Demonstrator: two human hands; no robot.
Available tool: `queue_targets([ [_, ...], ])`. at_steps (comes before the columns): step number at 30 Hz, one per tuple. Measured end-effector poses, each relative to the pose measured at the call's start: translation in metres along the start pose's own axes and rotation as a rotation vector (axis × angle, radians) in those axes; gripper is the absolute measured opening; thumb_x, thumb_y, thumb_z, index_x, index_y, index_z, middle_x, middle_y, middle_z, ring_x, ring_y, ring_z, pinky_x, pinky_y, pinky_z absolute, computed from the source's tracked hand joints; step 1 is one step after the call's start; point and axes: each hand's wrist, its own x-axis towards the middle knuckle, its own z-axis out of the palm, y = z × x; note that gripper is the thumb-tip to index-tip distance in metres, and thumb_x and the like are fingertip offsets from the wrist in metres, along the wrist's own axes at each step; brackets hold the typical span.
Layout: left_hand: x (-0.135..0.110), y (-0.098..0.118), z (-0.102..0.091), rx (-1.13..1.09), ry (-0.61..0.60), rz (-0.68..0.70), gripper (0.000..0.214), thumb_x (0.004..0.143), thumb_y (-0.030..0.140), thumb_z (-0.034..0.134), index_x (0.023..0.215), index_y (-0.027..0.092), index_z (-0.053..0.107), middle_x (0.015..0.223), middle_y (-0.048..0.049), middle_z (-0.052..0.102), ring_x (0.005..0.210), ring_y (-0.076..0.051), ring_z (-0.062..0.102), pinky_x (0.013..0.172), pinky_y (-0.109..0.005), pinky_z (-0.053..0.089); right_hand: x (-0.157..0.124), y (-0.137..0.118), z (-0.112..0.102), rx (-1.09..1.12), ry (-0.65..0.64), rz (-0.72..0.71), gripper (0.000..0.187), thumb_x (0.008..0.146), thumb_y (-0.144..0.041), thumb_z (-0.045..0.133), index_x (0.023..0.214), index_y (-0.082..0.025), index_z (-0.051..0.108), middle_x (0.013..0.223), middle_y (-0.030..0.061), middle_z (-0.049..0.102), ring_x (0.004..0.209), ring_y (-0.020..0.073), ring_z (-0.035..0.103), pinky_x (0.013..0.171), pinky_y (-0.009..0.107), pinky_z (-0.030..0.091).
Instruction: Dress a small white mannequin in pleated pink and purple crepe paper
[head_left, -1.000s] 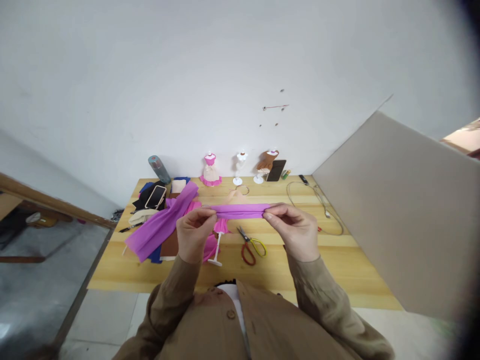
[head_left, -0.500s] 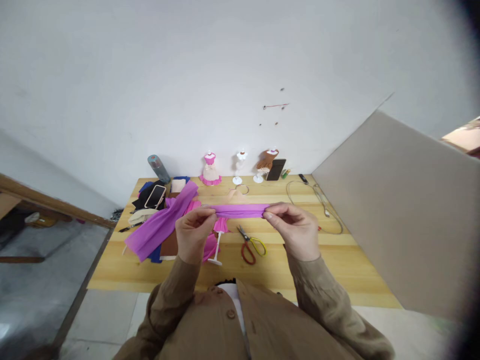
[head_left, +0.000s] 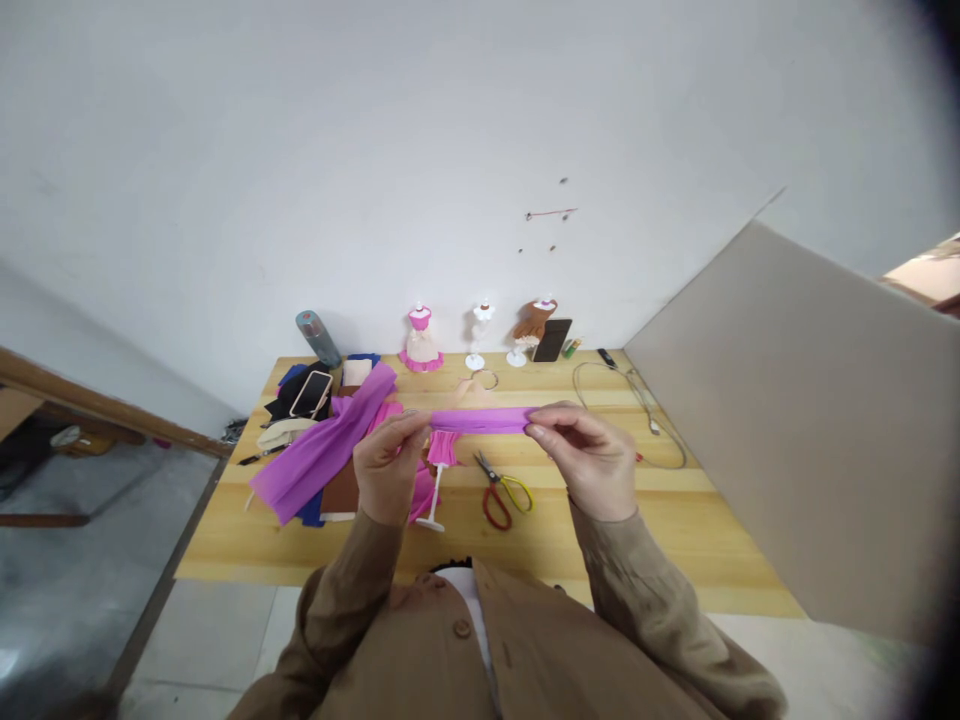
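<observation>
A strip of purple crepe paper (head_left: 480,420) is stretched level between my two hands above the wooden table (head_left: 660,520). My left hand (head_left: 388,468) pinches its left end with thumb and fingers closed. My right hand (head_left: 591,462) pinches the right end the same way. Under the strip stands a small white mannequin stand with a pink skirt (head_left: 439,470). A wide length of the same purple paper (head_left: 322,448) lies on the table to the left.
Red and yellow scissors (head_left: 501,492) lie just below the strip. Dark fabric pieces and a phone (head_left: 310,392) sit at the left. Three dressed mini mannequins (head_left: 421,340), a grey bottle (head_left: 319,338) and a cable (head_left: 637,400) line the back. A grey board (head_left: 810,420) leans at right.
The strip between my hands has been folded narrower and flatter. Both hands stay in nearly the same place.
</observation>
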Motion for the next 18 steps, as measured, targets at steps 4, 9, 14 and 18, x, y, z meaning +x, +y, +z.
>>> queue_targets([
  [4, 0.001, -0.004, -0.002, 0.109, -0.026, 0.156, 0.014, 0.079, 0.016, 0.071, 0.087, 0.025, 0.078, 0.084, -0.0030, 0.077, 0.077, -0.016, 0.071, 0.073, -0.027, 0.058, 0.000, 0.002, -0.001, -0.064, -0.030, -0.067, 0.007, 0.080, -0.022, 0.072, 0.086, -0.024, 0.076, 0.079, 0.0038, 0.071, 0.072, 0.0180, 0.064, 0.064, 0.032, 0.052],
  [9, 0.003, -0.006, -0.001, 0.212, -0.031, 0.272, 0.010, 0.084, 0.016, 0.066, 0.086, 0.022, 0.074, 0.082, -0.0031, 0.075, 0.076, -0.015, 0.070, 0.072, -0.025, 0.056, 0.002, 0.001, -0.002, -0.264, -0.070, -0.207, 0.008, 0.086, -0.023, 0.066, 0.089, -0.023, 0.073, 0.079, 0.0042, 0.069, 0.070, 0.0181, 0.063, 0.065, 0.033, 0.052],
  [14, 0.000, -0.012, 0.000, 0.247, -0.053, 0.174, 0.007, 0.084, 0.020, 0.064, 0.083, 0.019, 0.070, 0.078, -0.0030, 0.073, 0.073, -0.014, 0.069, 0.070, -0.024, 0.056, 0.003, 0.000, 0.000, -0.439, -0.109, -0.313, 0.009, 0.091, -0.020, 0.058, 0.086, -0.021, 0.066, 0.078, 0.0046, 0.066, 0.068, 0.0168, 0.060, 0.062, 0.030, 0.050],
  [18, -0.005, -0.015, 0.004, 0.139, -0.043, -0.060, 0.007, 0.079, 0.023, 0.067, 0.082, 0.018, 0.070, 0.073, -0.0021, 0.073, 0.068, -0.014, 0.069, 0.067, -0.025, 0.057, 0.000, 0.004, 0.001, -0.513, -0.088, -0.250, 0.010, 0.091, -0.024, 0.059, 0.082, -0.020, 0.062, 0.071, 0.0018, 0.063, 0.059, 0.0142, 0.056, 0.057, 0.027, 0.047],
])
